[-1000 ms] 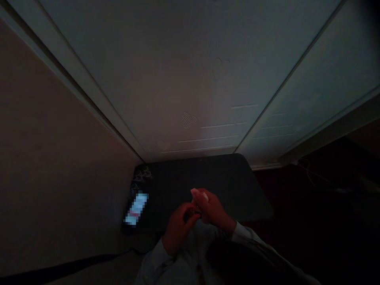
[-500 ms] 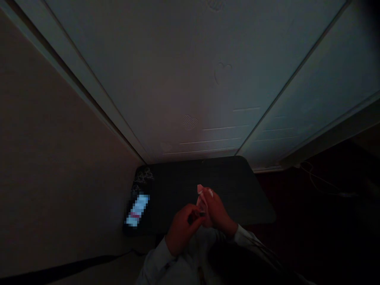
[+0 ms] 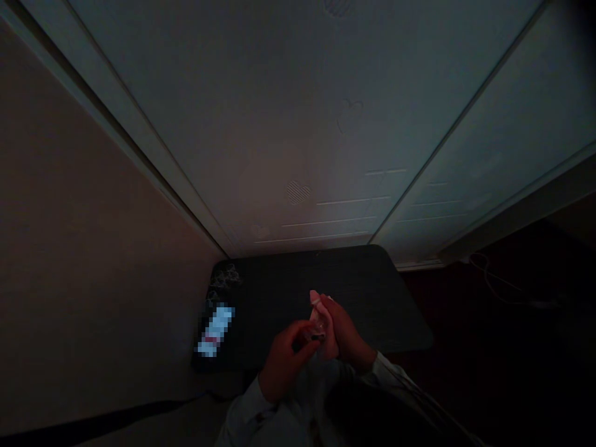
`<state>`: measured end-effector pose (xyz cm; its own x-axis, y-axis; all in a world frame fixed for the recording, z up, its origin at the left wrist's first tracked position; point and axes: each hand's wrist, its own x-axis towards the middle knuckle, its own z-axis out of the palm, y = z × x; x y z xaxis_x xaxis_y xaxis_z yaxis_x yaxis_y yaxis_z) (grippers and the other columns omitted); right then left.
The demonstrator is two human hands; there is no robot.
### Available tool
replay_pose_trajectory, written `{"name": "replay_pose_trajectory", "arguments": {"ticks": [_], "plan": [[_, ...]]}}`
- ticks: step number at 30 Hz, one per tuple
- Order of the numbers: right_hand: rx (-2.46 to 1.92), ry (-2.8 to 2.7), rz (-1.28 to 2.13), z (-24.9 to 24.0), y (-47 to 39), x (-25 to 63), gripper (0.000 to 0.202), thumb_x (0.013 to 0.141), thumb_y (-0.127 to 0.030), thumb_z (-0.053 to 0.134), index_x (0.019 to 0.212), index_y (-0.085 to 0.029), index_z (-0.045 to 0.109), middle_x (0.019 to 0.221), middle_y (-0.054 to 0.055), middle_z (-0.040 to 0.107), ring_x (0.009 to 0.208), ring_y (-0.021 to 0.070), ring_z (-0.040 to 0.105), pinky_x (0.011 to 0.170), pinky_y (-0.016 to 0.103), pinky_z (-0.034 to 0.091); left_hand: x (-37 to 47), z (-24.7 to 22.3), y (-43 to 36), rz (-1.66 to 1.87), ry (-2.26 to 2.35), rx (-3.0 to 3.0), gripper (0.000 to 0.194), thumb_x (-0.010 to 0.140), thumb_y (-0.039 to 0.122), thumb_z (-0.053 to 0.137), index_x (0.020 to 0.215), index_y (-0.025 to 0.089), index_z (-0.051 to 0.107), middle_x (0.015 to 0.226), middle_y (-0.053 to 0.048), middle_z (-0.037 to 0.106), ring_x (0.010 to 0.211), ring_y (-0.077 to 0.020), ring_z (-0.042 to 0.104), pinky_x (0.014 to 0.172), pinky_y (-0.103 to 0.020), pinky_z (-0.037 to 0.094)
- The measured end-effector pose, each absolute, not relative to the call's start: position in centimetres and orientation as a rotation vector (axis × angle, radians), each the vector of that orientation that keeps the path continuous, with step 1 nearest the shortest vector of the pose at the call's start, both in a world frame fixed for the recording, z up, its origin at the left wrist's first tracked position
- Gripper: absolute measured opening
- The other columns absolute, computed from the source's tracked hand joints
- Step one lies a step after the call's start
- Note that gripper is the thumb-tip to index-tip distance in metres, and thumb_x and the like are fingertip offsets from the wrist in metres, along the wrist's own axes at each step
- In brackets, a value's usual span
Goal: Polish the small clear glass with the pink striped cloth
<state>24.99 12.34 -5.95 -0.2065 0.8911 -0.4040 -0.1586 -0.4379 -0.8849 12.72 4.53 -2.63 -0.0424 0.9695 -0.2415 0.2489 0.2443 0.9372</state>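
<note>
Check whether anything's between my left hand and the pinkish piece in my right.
A small, clear, shiny object at the fingertips of your left hand appears to sit between it and the pinkish piece. Nothing else visible does.

Dim light fills the room. A dark round-cornered tabletop (image 3: pixel 270 285) stands right by a pale panel (image 3: pixel 223 124) marked with hearts (image 3: pixel 298 191) and lines (one heart is striped). A plain brownish wall (image 3: pixel 93 236) rises at left; at right, a pale cable (image 3: pixel 487 274) crosses the dark reddish floor (image 3: pixel 459 347).
</note>
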Motion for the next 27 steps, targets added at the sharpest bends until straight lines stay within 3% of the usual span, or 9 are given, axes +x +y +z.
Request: {"name": "replay_pose_trajectory", "arguments": {"ticks": [9, 19, 27], "plan": [[-1.186, -1.058, 1.781, -4.7, 12.0, 24.7, 0.044, 0.074, -0.060, 0.055, 0.058, -0.019, 0.054, 0.048, -0.003, 0.054, 0.044, 0.0109, 0.047, 0.043, 0.023, 0.035, 12.5, -2.7, 4.5, 0.904, 1.519, 1.209, 0.025, 0.074, 0.027, 0.063, 0.098, 0.019, 0.067, 0.078, -0.002, 0.066, 0.073, -0.0181, 0.057, 0.069, -0.027, 0.044], [-1.148, -1.116, 1.764, -4.5, 11.7, 24.5, 0.039, 0.076, -0.056, 0.057, 0.064, -0.019, 0.053, 0.049, -0.005, 0.052, 0.043, 0.0093, 0.046, 0.042, 0.021, 0.037, 12.3, -3.4, 4.4, 0.906, 1.537, 1.143, 0.030, 0.073, 0.028, 0.065, 0.100, 0.017, 0.061, 0.077, -0.002, 0.065, 0.071, -0.0176, 0.058, 0.067, -0.027, 0.044], [-1.151, -1.234, 1.657, -4.5, 11.5, 24.3, 0.033, 0.078, -0.053, 0.056, 0.074, -0.021, 0.057, 0.051, -0.003, 0.058, 0.045, 0.0127, 0.050, 0.046, 0.024, 0.039, 12.2, -4.0, 4.6, 1.018, 1.492, 0.924, 0.020, 0.070, 0.029, 0.066, 0.083, 0.018, 0.058, 0.071, 0.001, 0.061, 0.067, -0.0147, 0.055, 0.062, -0.024, 0.041]]}}
